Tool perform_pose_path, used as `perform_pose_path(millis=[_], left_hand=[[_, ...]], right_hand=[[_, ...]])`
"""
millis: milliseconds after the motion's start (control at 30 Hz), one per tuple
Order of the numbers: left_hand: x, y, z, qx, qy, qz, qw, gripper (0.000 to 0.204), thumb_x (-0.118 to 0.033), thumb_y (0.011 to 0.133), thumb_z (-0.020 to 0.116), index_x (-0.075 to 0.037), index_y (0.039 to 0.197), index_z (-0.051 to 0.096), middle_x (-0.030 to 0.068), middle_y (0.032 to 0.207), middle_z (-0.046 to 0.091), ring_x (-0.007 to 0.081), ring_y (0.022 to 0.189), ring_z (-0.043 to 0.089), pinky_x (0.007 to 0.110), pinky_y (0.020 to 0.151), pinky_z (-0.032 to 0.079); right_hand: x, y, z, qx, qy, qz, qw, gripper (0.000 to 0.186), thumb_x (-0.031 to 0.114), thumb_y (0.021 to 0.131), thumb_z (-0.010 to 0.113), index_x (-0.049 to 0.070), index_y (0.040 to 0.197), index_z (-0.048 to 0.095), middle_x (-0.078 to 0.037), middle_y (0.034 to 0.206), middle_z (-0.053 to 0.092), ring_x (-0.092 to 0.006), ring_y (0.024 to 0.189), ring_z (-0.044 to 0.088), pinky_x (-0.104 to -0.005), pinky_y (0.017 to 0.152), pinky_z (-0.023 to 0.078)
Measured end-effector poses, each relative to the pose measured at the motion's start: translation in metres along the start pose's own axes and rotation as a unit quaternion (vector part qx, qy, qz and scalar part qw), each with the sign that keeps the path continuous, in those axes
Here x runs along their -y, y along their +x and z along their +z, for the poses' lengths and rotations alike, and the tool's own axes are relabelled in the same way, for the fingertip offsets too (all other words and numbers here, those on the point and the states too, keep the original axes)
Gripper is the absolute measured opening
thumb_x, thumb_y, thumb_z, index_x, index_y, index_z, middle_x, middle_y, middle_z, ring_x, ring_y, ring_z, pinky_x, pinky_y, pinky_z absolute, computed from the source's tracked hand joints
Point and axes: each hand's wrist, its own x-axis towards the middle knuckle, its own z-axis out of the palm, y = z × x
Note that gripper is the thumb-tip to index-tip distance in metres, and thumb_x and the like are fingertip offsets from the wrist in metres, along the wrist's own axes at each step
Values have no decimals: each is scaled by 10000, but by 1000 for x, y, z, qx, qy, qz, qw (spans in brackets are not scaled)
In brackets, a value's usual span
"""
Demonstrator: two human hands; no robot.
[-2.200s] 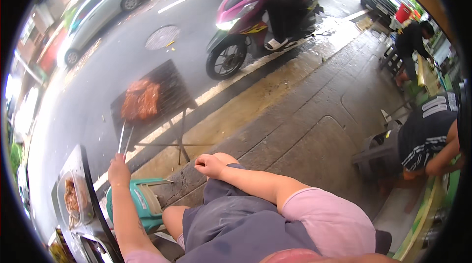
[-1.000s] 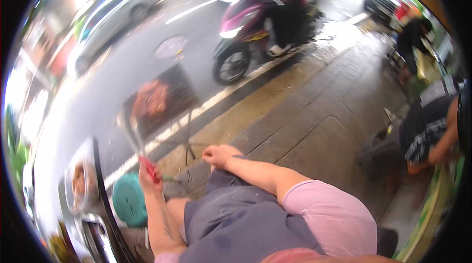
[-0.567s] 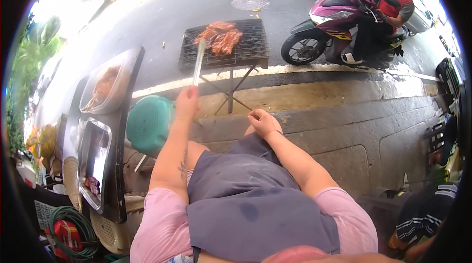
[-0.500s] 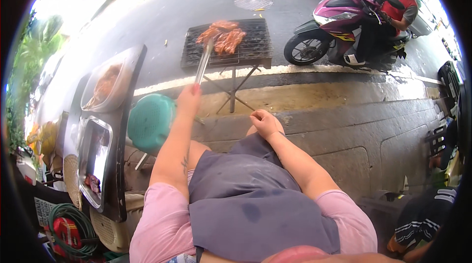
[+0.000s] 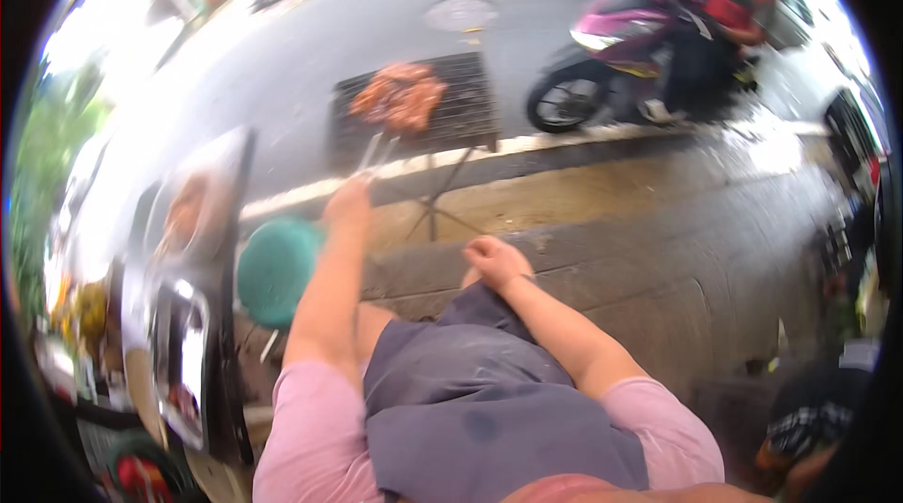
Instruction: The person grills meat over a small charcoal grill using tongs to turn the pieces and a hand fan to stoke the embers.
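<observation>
My left hand is closed around metal tongs, blurred by motion, whose two arms look spread. Their tips reach the near edge of several reddish-orange pieces of meat, bunched on the left half of a grill. Whether the tongs pinch any meat cannot be made out. My right hand rests at my knee below the grill, its fingers curled in with nothing visible in them.
A green stool stands beside my left forearm. Left of it, a dark table holds a clear tub of food and a metal tray. Beyond the curb, a person sits on a pink motorbike at right; cars are farther off.
The tongs have drawn back from over the meat to its near edge, and their arms look wider apart. The whole view has shifted and blurred. My right hand stays at my knee.
</observation>
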Motion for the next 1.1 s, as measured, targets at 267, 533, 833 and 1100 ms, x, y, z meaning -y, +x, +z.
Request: perform_pose_path(millis=[267,533,833,1100], left_hand=[[18,-15,-45,93,-455,-136,875,291,-305,984,600,-44,1112,595,18,757,567,107,590,554,241,454,424],[78,-62,-152,-69,-608,-151,776,324,-384,1026,537,-70,1103,550,12,768,529,57,513,460,184,394,344],[157,-140,-190,-153,-620,-185,747,281,-444,987,583,-163,994,584,-59,665,487,13,498,420,195,399,328],[153,-187,-222,-228,-570,-234,754,392,-376,981,608,-28,1157,565,25,791,576,82,527,528,233,418,392]], right_hand=[[-54,24,47,-64,159,-126,977,172,172,836,672,22,918,690,-160,868,677,-300,814,657,-378,742,517],[-38,10,37,-80,139,-136,978,138,162,831,666,30,870,683,-145,839,670,-295,793,651,-383,714,510],[-8,-12,16,-21,0,-24,999,253,219,898,602,98,1093,708,-121,1128,695,-280,1049,649,-382,923,497],[-41,12,60,-52,146,-138,978,118,132,914,650,28,861,669,19,726,604,-66,632,542,-225,603,447]])
